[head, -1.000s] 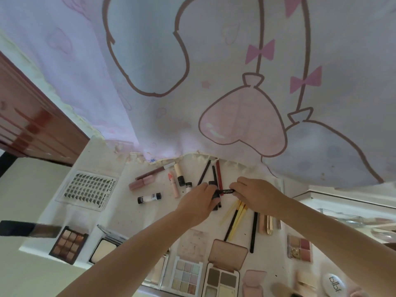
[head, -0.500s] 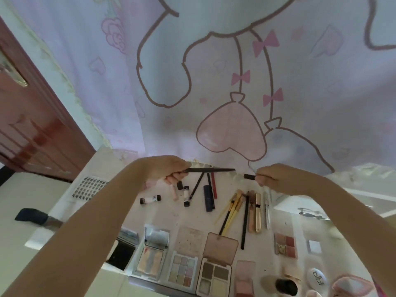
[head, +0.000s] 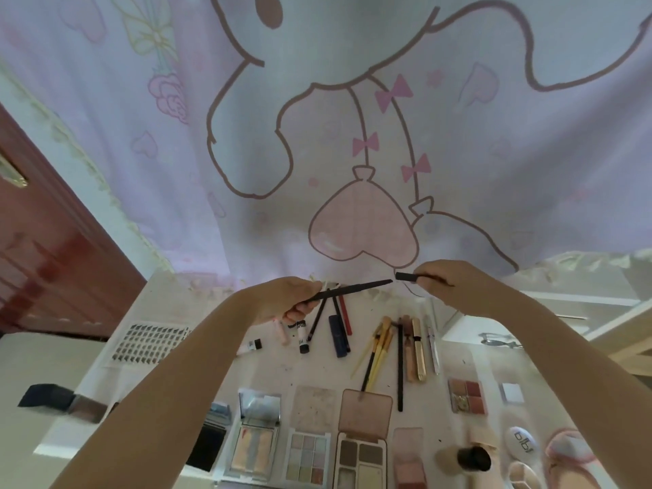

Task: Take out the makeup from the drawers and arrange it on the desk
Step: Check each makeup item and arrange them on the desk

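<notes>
My left hand (head: 285, 300) grips a thin black makeup pencil (head: 352, 289) by its lower end, lifted above the white desk (head: 218, 382). The pencil points right and slightly up. My right hand (head: 448, 284) pinches the pencil's small black cap (head: 405, 276), held just off the pencil's tip with a tiny gap between them. Under my hands lie rows of makeup: dark pencils and a red one (head: 344, 312), a navy tube (head: 338, 335), yellow-handled brushes (head: 377, 351), gold and pink tubes (head: 418, 347).
Eyeshadow palettes (head: 307, 457), an open compact (head: 363, 439) and a blush quad (head: 467, 395) line the desk's near side. A false-lash tray (head: 151, 342) lies at left. A printed curtain (head: 352, 135) hangs behind the desk, a red-brown door (head: 42, 248) stands left.
My hands rose from the desk with the pencil and drew the cap off to the right. Since half a second ago the cap has come back close to the tip; the view tilted up.
</notes>
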`<state>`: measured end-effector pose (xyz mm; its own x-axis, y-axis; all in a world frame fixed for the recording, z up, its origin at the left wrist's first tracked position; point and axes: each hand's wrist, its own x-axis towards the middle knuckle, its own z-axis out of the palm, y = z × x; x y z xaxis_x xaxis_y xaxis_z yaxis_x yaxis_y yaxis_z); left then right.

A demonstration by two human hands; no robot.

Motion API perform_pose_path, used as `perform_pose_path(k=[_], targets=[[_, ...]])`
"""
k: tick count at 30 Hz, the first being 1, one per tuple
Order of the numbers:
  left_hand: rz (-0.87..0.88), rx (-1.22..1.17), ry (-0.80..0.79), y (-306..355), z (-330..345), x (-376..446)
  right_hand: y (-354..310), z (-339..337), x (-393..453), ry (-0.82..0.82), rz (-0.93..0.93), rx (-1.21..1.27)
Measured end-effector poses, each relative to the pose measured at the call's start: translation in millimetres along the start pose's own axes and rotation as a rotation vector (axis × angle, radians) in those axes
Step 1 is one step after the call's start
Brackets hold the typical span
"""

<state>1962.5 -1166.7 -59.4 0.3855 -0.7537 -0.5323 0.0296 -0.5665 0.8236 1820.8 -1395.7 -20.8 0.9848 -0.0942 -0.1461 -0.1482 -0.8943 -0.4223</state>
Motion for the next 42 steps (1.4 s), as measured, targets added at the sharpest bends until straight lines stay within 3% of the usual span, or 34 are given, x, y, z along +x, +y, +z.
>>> perform_pose_path(k=[11,19,25,29,42], targets=[[-0.024,0.019,-0.009,-13,9,14,17,25,18,-0.124,-0.057,-0.062],[-0.13,0.432,0.07,-48,41,48,42,69,71,-0.243,-0.022,-0.193],[-0.199,0.19,0.214,-92,59,71,72,106,91,-0.284,0.044,-0.151],[-0.248,0.148,0.261,-107,55,75,86,121,90,-0.371,0.071,-0.099],[-0.232,0.115,0.197,-100,70,91,86,137,89,-0.446,0.044,-0.031]])
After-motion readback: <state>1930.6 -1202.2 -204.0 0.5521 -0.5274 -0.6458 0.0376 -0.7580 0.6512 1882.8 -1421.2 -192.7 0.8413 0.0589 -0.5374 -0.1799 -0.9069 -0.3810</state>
